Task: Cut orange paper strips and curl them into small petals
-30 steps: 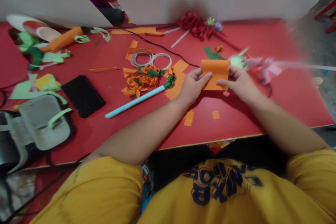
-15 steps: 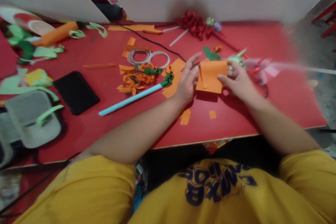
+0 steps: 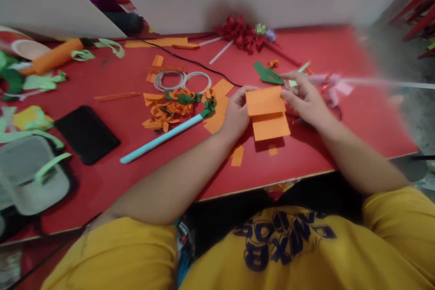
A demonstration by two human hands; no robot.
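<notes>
A folded orange paper sheet (image 3: pixel 267 115) is held between both hands just above the red table (image 3: pixel 306 154). My left hand (image 3: pixel 237 113) grips its left edge. My right hand (image 3: pixel 306 99) pinches its upper right edge. The sheet shows a crease across its middle, with the upper flap lying over the lower half. Left of my left hand lie an orange and green paper flower (image 3: pixel 173 104) and a light blue stick (image 3: pixel 159 138) with a green wrap at its top.
Orange paper scraps (image 3: pixel 237 156) lie near the table's front edge. A black phone (image 3: pixel 86 133) and a grey case (image 3: pixel 32 174) sit at the left. Tape rolls (image 3: pixel 181 80), a black cable, a red paper flower (image 3: pixel 239 31) and a pink ribbon flower (image 3: pixel 335 86) lie farther back.
The orange sheet has come down toward me and now shows a folded flap. My left hand, which had briefly let go, grips its left edge again. The view has shifted a little.
</notes>
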